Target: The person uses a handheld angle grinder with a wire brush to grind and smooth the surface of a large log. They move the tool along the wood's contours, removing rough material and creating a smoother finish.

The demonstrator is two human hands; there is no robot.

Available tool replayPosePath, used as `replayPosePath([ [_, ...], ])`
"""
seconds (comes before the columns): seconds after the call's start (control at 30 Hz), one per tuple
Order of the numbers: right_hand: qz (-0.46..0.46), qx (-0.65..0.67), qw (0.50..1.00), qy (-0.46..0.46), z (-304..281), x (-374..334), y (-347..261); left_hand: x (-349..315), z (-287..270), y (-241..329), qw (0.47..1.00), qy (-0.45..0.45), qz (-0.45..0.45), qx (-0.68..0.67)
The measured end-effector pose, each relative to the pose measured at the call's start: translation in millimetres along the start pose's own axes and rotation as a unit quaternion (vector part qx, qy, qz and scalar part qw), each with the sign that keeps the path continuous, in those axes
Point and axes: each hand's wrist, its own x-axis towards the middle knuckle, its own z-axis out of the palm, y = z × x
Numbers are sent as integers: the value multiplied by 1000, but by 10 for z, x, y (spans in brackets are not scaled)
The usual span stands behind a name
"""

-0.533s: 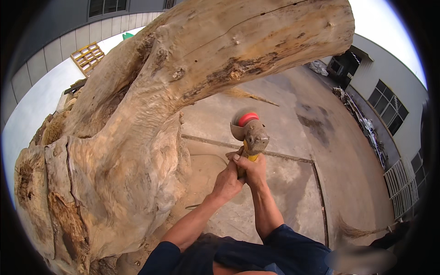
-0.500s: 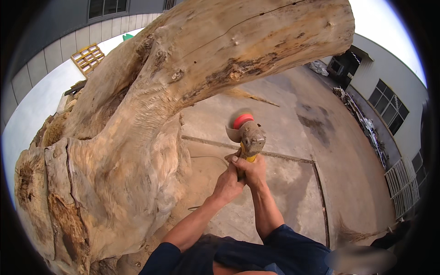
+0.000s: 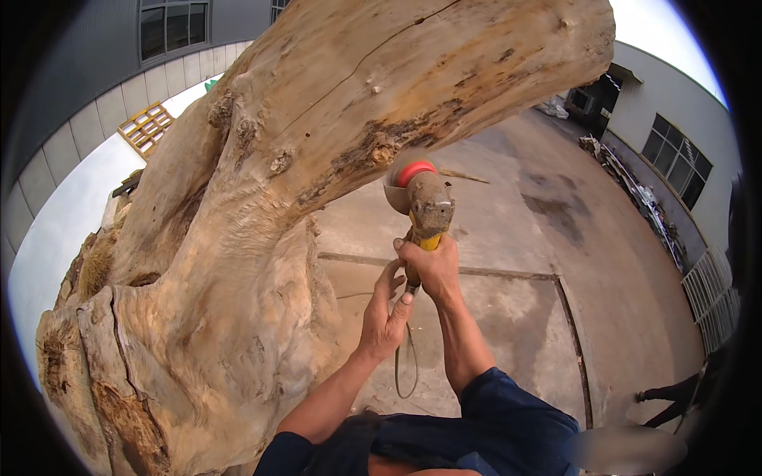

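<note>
A dirt-coated angle grinder [image 3: 432, 205] with a yellow band and a red disc [image 3: 414, 171] points away from me. My right hand [image 3: 439, 270] is wrapped round its body, thumb across the top. Behind it, my left hand [image 3: 382, 319] grips the tail end, where the cord [image 3: 398, 373] loops down. The disc's blurred rim is at the underside of a huge, pale, bare tree trunk [image 3: 381, 79]; whether it touches the wood, I cannot tell. Beside the disc, the trunk shows a dark rough patch and a knot.
The trunk's wide, cracked base [image 3: 214, 317] fills the left side. Concrete floor [image 3: 508, 317] with a dark joint line lies below. Along the right wall are piled scraps [image 3: 635, 202] and a white metal rack [image 3: 712, 295]. A yellow wooden lattice [image 3: 146, 129] stands at far left.
The grinder has moved up and away from me, bringing its disc close to the trunk's underside. My left hand has slid back to the tail end, and the cord loop now shows.
</note>
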Motion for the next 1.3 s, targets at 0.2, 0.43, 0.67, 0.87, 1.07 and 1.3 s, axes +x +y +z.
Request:
replayPosePath([
  [0.2,-50,24,998,30,207,256,-159,644,-56,118,992,-36,95,-77],
  [0.43,-33,-7,998,56,364,516,-31,919,-135,-136,987,-46,112,-105],
  [0.67,-54,-48,996,56,496,539,118,911,-312,-202,986,-54,87,-128],
  [0.87,-50,-38,996,55,368,638,96,1032,-246,-428,979,-98,77,-162],
  [1.07,-74,-181,979,58,446,597,24,990,-243,-355,969,-73,66,-228],
  [1.3,-131,-323,935,71,661,505,175,756,-146,-601,919,17,3,-393],
])
